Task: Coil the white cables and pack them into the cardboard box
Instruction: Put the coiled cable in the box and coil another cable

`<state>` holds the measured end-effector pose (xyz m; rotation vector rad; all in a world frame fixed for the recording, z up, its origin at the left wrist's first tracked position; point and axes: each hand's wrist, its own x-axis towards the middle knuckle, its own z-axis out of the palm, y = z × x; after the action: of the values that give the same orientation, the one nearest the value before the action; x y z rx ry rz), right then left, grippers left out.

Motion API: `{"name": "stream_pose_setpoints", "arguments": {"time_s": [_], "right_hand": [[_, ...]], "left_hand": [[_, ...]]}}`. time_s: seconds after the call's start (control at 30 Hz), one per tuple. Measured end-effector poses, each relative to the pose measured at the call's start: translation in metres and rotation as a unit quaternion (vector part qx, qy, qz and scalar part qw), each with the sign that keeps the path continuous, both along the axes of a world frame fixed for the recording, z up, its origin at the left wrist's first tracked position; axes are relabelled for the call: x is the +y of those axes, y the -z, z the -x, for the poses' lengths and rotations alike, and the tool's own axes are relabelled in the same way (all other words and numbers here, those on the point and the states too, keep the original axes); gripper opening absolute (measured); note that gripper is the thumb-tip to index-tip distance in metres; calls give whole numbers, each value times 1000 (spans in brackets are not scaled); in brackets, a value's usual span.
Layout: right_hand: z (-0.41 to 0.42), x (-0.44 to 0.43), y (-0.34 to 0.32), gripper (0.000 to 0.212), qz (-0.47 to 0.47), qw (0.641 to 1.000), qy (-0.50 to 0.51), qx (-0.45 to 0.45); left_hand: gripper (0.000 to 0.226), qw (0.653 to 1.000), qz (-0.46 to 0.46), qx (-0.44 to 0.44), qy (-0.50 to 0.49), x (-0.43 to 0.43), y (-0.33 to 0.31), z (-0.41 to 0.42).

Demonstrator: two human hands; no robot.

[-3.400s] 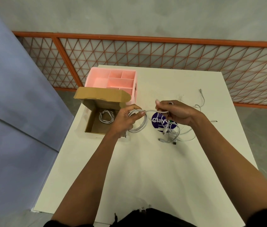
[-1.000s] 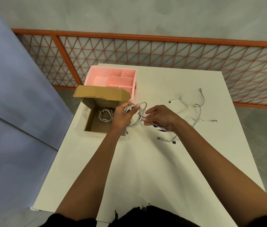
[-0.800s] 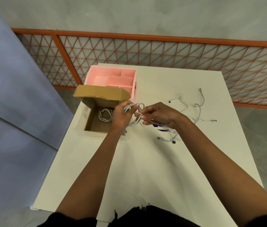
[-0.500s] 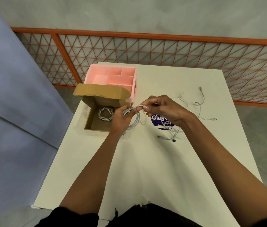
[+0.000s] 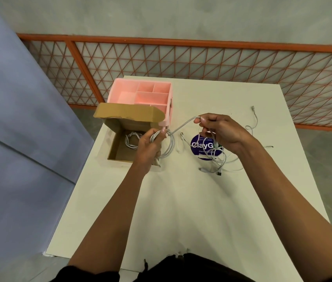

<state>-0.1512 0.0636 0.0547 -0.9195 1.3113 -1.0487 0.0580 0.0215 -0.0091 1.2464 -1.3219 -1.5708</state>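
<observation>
My left hand grips a coil of white cable just right of the open cardboard box. From that coil a strand runs up and right to my right hand, which pinches the cable's free end above the table. Inside the box lies another coiled white cable. A heap of loose white cables lies on the table below my right hand, over a round purple sticker. One more loose cable trails toward the far right.
A pink plastic organiser with several compartments stands behind the box, whose flap leans up against it. The white table ends at the left just beside the box. An orange mesh fence runs behind.
My right hand has drawn the cable's free end up and to the right, away from the coil. My left hand keeps the coil beside the box.
</observation>
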Motion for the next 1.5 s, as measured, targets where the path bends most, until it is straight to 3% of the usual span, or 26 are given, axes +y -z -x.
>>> {"name": "stream_pose_setpoints", "arguments": {"time_s": [0.23,0.37,0.57,0.77,0.83,0.97,1.1,1.33,1.4,1.5], "right_hand": [[-6,-1,8,29,-39,989,51,-133],[-12,-4,4,31,-59,968,78,-230],[-14,-8,12,32,-130,931,172,-296],[-15,-10,20,29,-169,910,237,-296],[-13,-10,22,29,-170,905,253,-296],[-10,-9,21,29,-164,908,261,-284],[-7,-10,16,25,-142,928,237,-250],[-9,-10,23,29,-112,933,220,-261],[-9,-9,33,27,-89,958,197,-187],[-11,0,50,20,-44,984,154,79]], "left_hand": [[28,995,-55,53,59,0,-2,8],[25,984,-107,96,106,-1,-4,10],[23,968,-143,175,109,-1,-5,7],[24,974,-123,151,114,3,-10,14],[24,983,-92,94,127,3,-11,16],[17,989,-6,-23,147,2,-14,21],[23,985,53,-19,163,1,-17,21],[10,992,19,18,122,0,-18,20],[11,995,9,35,91,0,-18,20],[9,997,-9,64,51,0,-17,19]]}}
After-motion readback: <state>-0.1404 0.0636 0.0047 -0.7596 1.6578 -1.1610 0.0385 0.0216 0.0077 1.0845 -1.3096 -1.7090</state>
